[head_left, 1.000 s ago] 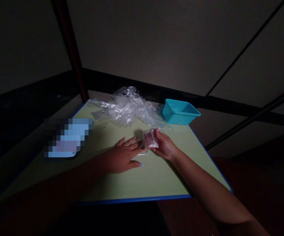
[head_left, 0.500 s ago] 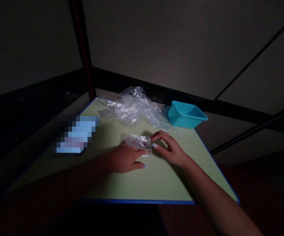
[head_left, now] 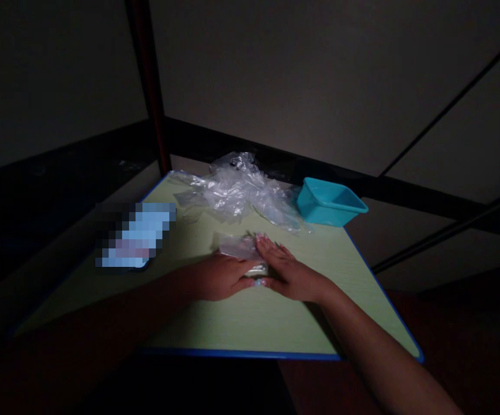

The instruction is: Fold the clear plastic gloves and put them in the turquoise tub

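Note:
A small clear plastic bag (head_left: 237,246) lies on the table between my two hands. My left hand (head_left: 217,279) rests flat at its near left side, the thumb held apart; its fingertips are partly hidden by the plastic. My right hand (head_left: 286,268) is laid flat on the bag's right end, fingers stretched out and pointing away from me. The tips of both thumbs meet, or nearly so, just in front of the bag. Neither hand is wrapped round anything.
A heap of crumpled clear plastic bags (head_left: 236,190) lies at the back of the pale green, blue-edged table (head_left: 250,328). To its right stands a turquoise plastic basket (head_left: 330,213). A phone-like object with a pixelated screen (head_left: 139,235) is on the left. Dark walls stand behind.
My right hand has come left and flattened onto the right end of the small bag; before, its fingers were curled at the bag's edge. My left hand has barely moved.

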Tool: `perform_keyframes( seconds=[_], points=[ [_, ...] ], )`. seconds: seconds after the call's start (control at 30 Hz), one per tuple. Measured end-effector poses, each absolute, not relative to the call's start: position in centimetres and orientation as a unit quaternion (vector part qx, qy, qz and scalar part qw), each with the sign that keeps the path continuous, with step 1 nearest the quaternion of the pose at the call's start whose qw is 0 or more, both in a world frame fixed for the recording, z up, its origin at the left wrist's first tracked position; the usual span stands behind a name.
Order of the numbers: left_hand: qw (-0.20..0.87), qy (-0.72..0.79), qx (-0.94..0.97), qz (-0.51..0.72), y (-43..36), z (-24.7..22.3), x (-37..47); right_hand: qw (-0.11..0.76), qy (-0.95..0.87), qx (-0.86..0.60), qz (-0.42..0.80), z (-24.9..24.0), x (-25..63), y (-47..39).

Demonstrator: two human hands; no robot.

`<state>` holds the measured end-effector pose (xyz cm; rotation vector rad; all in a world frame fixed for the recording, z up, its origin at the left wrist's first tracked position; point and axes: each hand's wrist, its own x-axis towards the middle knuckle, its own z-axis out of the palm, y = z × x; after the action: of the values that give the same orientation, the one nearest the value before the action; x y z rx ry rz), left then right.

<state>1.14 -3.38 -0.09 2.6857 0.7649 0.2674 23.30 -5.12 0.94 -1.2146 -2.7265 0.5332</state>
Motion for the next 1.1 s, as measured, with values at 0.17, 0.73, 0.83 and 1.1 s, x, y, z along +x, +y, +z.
perform_keyframes(
  seconds=[0.17,0.73,0.83,1.1],
  points=[
    [0.144,0.278,0.946,0.089,-3.3,0.3,1.1,0.077,-0.89,-0.406,0.191,1.0,23.5,-4.9],
    [0.154,0.192,0.946,0.212,-2.1,1.7,0.6,0.096,-0.875,-0.439,0.179,0.3,22.8,-4.2],
    [0.198,0.17,0.927,0.269,-2.0,2.2,0.4,0.096,-0.874,-0.444,0.174,0.3,22.4,-4.2],
    [0.396,0.452,0.611,0.515,0.0,2.2,0.5,0.076,-0.879,-0.45,0.138,-0.3,21.6,-4.4]
  ],
)
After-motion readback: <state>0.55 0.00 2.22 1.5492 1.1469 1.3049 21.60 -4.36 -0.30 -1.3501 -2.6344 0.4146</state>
